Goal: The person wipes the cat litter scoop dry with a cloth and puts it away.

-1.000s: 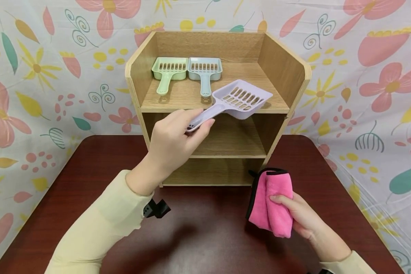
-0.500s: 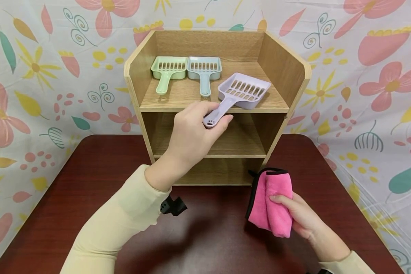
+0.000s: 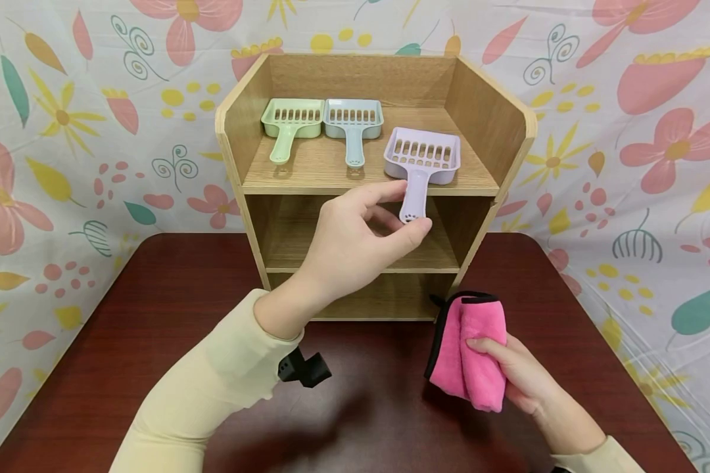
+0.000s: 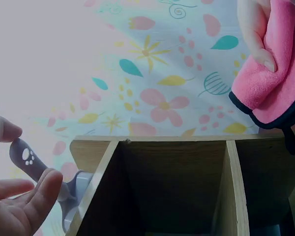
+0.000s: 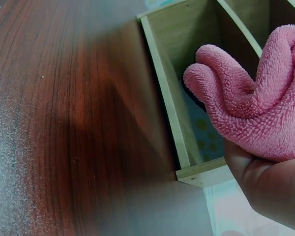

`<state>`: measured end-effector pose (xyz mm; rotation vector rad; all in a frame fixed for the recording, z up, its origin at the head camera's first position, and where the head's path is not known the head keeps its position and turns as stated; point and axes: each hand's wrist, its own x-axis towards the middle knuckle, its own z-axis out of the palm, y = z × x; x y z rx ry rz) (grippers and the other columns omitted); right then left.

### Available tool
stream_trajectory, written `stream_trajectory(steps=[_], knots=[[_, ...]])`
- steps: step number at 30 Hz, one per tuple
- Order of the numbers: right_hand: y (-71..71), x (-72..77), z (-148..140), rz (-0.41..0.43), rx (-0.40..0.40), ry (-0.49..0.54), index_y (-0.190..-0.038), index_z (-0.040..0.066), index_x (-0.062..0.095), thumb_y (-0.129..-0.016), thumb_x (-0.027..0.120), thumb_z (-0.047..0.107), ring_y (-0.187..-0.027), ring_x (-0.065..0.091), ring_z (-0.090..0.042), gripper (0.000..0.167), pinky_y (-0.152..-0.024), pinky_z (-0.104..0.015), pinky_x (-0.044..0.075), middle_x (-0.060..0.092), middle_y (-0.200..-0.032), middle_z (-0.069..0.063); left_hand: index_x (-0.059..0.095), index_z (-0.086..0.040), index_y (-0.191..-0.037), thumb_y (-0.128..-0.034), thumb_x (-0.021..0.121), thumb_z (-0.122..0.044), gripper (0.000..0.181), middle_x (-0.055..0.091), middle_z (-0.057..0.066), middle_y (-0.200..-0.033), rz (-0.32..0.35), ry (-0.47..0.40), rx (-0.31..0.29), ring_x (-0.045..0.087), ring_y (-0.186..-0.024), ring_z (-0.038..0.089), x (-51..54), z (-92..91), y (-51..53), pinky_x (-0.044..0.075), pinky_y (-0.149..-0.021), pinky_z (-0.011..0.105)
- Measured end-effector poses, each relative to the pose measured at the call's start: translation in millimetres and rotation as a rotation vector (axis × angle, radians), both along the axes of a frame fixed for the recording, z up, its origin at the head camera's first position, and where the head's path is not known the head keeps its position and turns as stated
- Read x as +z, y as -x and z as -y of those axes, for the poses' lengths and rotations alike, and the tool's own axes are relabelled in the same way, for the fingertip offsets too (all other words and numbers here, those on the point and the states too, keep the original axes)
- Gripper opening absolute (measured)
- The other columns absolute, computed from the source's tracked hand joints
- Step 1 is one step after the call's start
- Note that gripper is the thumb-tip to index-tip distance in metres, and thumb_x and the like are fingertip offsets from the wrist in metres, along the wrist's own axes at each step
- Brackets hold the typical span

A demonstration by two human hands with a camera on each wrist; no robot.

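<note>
A purple litter scoop (image 3: 424, 148) lies at the right of the shelf's top board, its handle (image 4: 28, 160) jutting out past the front edge. My left hand (image 3: 361, 233) pinches that handle between thumb and fingers; the thumb is at the paw-print end. Left of it on the same board, a green litter scoop (image 3: 290, 121) and a blue litter scoop (image 3: 354, 121) lie side by side, handles toward me. A folded pink cloth (image 3: 473, 351) with black edging is gripped in my right hand (image 3: 526, 378), thumb on top, above the table. The cloth hides most of the right fingers.
The wooden shelf unit (image 3: 371, 190) has raised sides and back around its top board, with two compartments below. It stands on a dark red-brown table (image 3: 154, 328). Behind and at both sides hangs a flower-patterned curtain (image 3: 627, 164).
My left hand has moved right with the purple scoop, turning it so its handle points toward me, and its tray has come down at the board's front. The right hand has stayed put.
</note>
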<state>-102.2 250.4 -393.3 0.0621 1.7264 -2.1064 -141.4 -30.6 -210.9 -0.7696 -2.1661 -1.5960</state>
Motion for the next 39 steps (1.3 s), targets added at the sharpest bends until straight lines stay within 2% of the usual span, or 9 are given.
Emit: stream_trajectory(steps=[2, 6, 11, 15, 20, 23, 28, 32, 39], knots=[[-0.2, -0.4, 0, -0.001, 0.002, 0.006, -0.109, 0.015, 0.048, -0.097, 0.048, 0.015, -0.086, 0.066, -0.012, 0.012, -0.078, -0.034, 0.055, 0.067, -0.095, 0.004, 0.068, -0.006, -0.114, -0.0773, 0.076, -0.019, 0.039, 0.07, 0.005, -0.105, -0.082, 0.003, 0.007, 0.067, -0.075, 0.005, -1.5, -3.2, 1.2, 0.053, -0.065, 0.022], [-0.3, -0.5, 0, -0.001, 0.007, 0.008, -0.109, 0.014, 0.048, -0.097, 0.048, 0.016, -0.086, 0.066, -0.012, 0.012, -0.078, -0.033, 0.055, 0.067, -0.095, 0.004, 0.072, -0.001, -0.1, -0.0784, 0.076, -0.016, 0.027, 0.067, 0.01, -0.104, -0.301, 0.029, 0.03, 0.066, -0.082, 0.01, -5.2, -11.3, 5.2, 0.052, -0.069, 0.015], [0.1, -0.4, 0, 0.005, 0.007, 0.011, -0.109, 0.014, 0.048, -0.097, 0.048, 0.016, -0.086, 0.066, -0.011, 0.011, -0.077, -0.033, 0.055, 0.067, -0.094, 0.004, 0.072, -0.001, -0.086, -0.0815, 0.074, -0.019, 0.018, 0.066, 0.01, -0.095, -0.591, 0.131, 0.098, 0.061, -0.083, 0.013, -6.4, -20.2, 12.0, 0.048, -0.069, 0.012], [-0.3, -1.2, -1, 0.013, 0.006, 0.016, -0.109, 0.014, 0.048, -0.098, 0.047, 0.016, -0.085, 0.065, -0.011, 0.011, -0.077, -0.033, 0.055, 0.066, -0.094, 0.004, 0.07, -0.002, -0.083, -0.0857, 0.07, -0.022, 0.02, 0.066, 0.007, -0.088, -0.74, 0.204, 0.166, 0.061, -0.08, 0.012, -6.1, -25.0, 18.5, 0.047, -0.076, 0.012], [-1.0, -2.6, -2, 0.011, 0.014, 0.022, -0.108, 0.015, 0.048, -0.098, 0.047, 0.016, -0.085, 0.065, -0.011, 0.01, -0.077, -0.033, 0.055, 0.067, -0.094, 0.004, 0.07, -0.006, -0.081, -0.089, 0.066, -0.024, 0.021, 0.067, 0.003, -0.084, -0.842, 0.269, 0.252, 0.062, -0.082, 0.012, -6.6, -31.0, 27.4, 0.049, -0.079, 0.014], [-0.9, -3.2, -2, 0.005, 0.022, 0.034, -0.108, 0.014, 0.049, -0.098, 0.046, 0.015, -0.085, 0.066, -0.011, 0.01, -0.076, -0.034, 0.055, 0.067, -0.094, 0.004, 0.07, -0.008, -0.078, -0.0903, 0.064, -0.026, 0.022, 0.068, 0.001, -0.082, -0.915, 0.304, 0.331, 0.063, -0.082, 0.015, -6.6, -34.2, 32.5, 0.05, -0.08, 0.017], [-1.2, -3.6, -3, 0.01, 0.025, 0.039, -0.107, 0.014, 0.05, -0.098, 0.045, 0.015, -0.085, 0.066, -0.011, 0.01, -0.076, -0.034, 0.055, 0.067, -0.094, 0.003, 0.067, -0.008, -0.073, -0.0907, 0.064, -0.023, 0.023, 0.066, 0.001, -0.078, -1.022, 0.337, 0.426, 0.06, -0.075, 0.018, -3.9, -38.2, 41.4, 0.05, -0.074, 0.02], [-1.9, -3.8, -3, 0.022, 0.023, 0.042, -0.108, 0.014, 0.049, -0.099, 0.045, 0.016, -0.086, 0.066, -0.011, 0.01, -0.077, -0.033, 0.055, 0.067, -0.094, 0.004, 0.066, -0.007, -0.072, -0.0908, 0.063, -0.021, 0.023, 0.066, 0.001, -0.078, -1.02, 0.382, 0.448, 0.059, -0.074, 0.019, -0.8, -39.6, 47.2, 0.05, -0.072, 0.021], [-3.1, -4.4, -3, 0.024, 0.037, 0.057, -0.112, 0.015, 0.045, -0.099, 0.043, 0.017, -0.088, 0.066, -0.012, 0.013, -0.079, -0.033, 0.055, 0.067, -0.098, 0.004, 0.067, -0.007, -0.074, -0.0892, 0.065, -0.024, 0.023, 0.066, 0.002, -0.078, -0.957, 0.476, 0.467, 0.058, -0.072, 0.019, 2.2, -40.2, 56.4, 0.051, -0.068, 0.022]])
